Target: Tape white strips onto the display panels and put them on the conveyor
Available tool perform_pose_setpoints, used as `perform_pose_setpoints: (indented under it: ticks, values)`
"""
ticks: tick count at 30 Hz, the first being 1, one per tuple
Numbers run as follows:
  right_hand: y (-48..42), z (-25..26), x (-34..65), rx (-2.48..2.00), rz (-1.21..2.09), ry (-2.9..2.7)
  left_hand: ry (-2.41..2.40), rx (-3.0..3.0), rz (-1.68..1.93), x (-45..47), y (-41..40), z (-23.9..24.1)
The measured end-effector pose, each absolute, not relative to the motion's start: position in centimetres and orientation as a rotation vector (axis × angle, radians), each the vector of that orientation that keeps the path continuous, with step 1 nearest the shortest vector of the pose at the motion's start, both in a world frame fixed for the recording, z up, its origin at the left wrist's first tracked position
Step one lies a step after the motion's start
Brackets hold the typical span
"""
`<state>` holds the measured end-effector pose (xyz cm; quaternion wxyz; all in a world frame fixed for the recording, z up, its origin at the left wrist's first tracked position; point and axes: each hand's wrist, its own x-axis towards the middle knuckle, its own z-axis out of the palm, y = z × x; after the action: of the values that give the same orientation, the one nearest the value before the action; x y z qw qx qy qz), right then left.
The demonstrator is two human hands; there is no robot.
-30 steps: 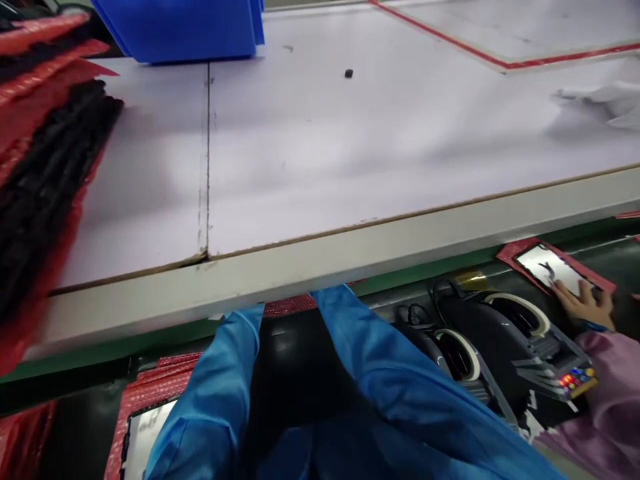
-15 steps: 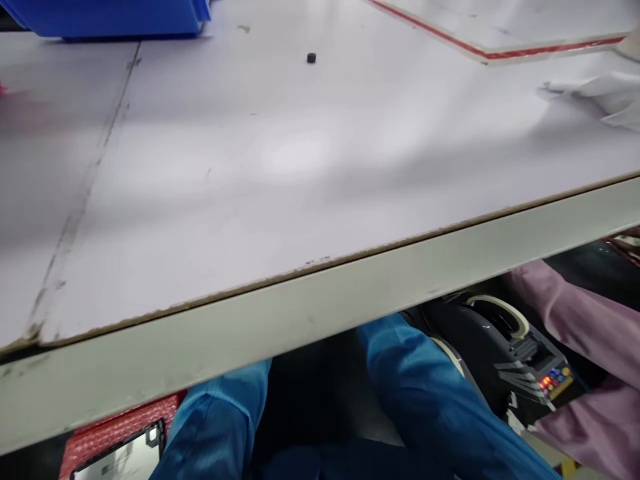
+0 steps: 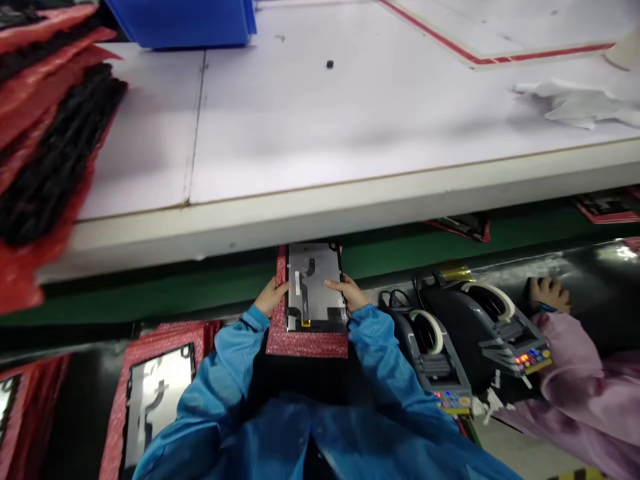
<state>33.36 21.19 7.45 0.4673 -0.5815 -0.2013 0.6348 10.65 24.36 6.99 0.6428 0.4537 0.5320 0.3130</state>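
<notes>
Below the shelf edge, both my hands grip a flat display panel [image 3: 324, 273] together with the red bubble-wrap sheet [image 3: 307, 345] under it. The panel has a silver back, a black rim, a dark flex cable and a small yellow tab at its near end. My left hand [image 3: 271, 296] is closed on the left edge, thumb on top. On the right edge my right hand [image 3: 351, 293] is closed the same way, its thumb over the silver back. The fingers beneath are hidden.
Another display panel [image 3: 159, 393] lies on stacked red bubble wrap at left. Tape dispensers [image 3: 440, 367] stand at right, beside a co-worker's hand [image 3: 550, 293]. A green conveyor belt [image 3: 395, 250] runs beneath the white shelf [image 3: 300, 120], which carries a blue bin [image 3: 183, 23] and wrapped black parts [image 3: 60, 153].
The view has shifted back and down. My hands and the held panel, hidden under the shelf before, now show. The stack of wrapped parts has come into view at left.
</notes>
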Motion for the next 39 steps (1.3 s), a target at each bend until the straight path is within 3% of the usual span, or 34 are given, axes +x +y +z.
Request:
perform_pose_setpoints:
  ticks: [6, 11, 16, 20, 23, 29, 34, 39]
  values:
    - [11.1, 4.4, 29.0, -1.348, 1.564, -0.365, 1.258, 1.002, 0.688, 6.2, 8.5, 4.6]
    - [8.0, 0.9, 27.1, -1.311, 1.366, -0.598, 1.416, 1.156, 0.706, 4.9, 2.4, 0.9]
    - [5.4, -0.1, 28.9, -1.011, 1.216, -0.765, 1.333, 1.352, 0.913, 4.2, 0.1, -1.9]
    - [4.6, -1.0, 29.5, -1.189, 1.389, -0.775, 1.319, 1.46, 0.974, 3.3, -0.8, -3.4]
    - [4.4, -1.3, 28.8, -1.158, 1.339, -0.821, 1.423, 1.547, 0.862, 3.2, -0.6, -3.0]
    - [-2.4, -0.4, 30.9, -1.141, 0.754, -0.914, 1.926, 1.704, 0.51, 5.3, -1.1, 0.4]
    - [-10.9, -0.6, 36.6, -1.42, 0.62, -0.531, 2.094, 1.899, 0.145, 6.0, -1.8, 2.3]
    - [-11.0, 0.1, 40.9, -1.424, 0.573, -0.259, 2.08, 2.021, 0.044, 5.1, -0.7, 3.5]
